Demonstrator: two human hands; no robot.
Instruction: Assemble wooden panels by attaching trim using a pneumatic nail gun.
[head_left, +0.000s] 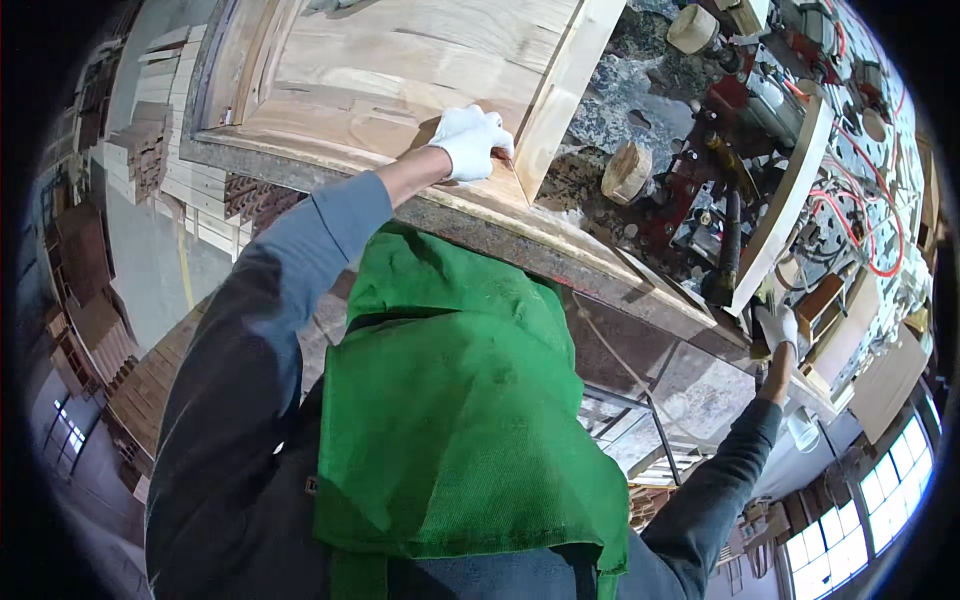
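My left hand [467, 143], in a white glove, rests at the near right corner of a pale wooden panel [400, 70] set in a frame. Its fingers are curled together; whatever they may pinch is too small to make out. Beside them stands a light wood strip [562, 105], the panel's right-hand side. Far to the right, my right hand [777, 327], gloved too, reaches to the bench edge by a curved pale board [790, 205]. Its fingers look closed around something dark, with a yellowish tuft next to it, which I cannot identify.
Metal clamps and tools [725, 200] crowd the bench's right side, with round wood blocks [627, 172] and red hoses [885, 255] among them. A worn edge [480, 225] runs along the bench front, close to my green apron [460, 400]. Stacked wood pieces [140, 155] lie left.
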